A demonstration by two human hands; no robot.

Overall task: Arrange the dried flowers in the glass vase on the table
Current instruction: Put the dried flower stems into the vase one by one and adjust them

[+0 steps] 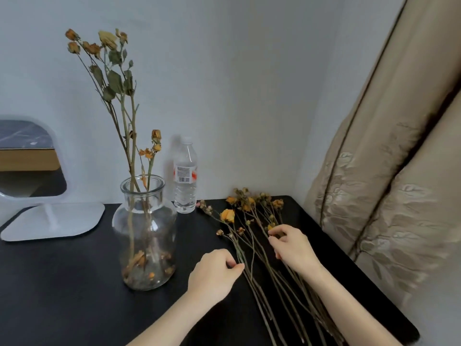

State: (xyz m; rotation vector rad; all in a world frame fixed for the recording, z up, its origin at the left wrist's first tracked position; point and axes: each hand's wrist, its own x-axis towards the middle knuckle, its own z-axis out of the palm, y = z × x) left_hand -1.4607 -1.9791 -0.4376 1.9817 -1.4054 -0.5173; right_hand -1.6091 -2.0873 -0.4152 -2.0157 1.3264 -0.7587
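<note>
A clear glass vase (144,236) stands on the black table (62,283), left of centre, holding a few tall dried flower stems (124,116) and loose petals at its bottom. Several more dried flowers (252,236) with orange and yellow heads lie in a loose bundle on the table to the right. My left hand (214,273) rests at the bundle's left side, thumb and fingers pinched on a thin stem. My right hand (291,243) hovers over the bundle's upper part, fingertips curled onto a stem near a small bud.
A plastic water bottle (185,176) stands behind the vase against the wall. A white-framed standing mirror (50,218) sits at the back left. A beige patterned curtain (389,183) hangs along the table's right edge.
</note>
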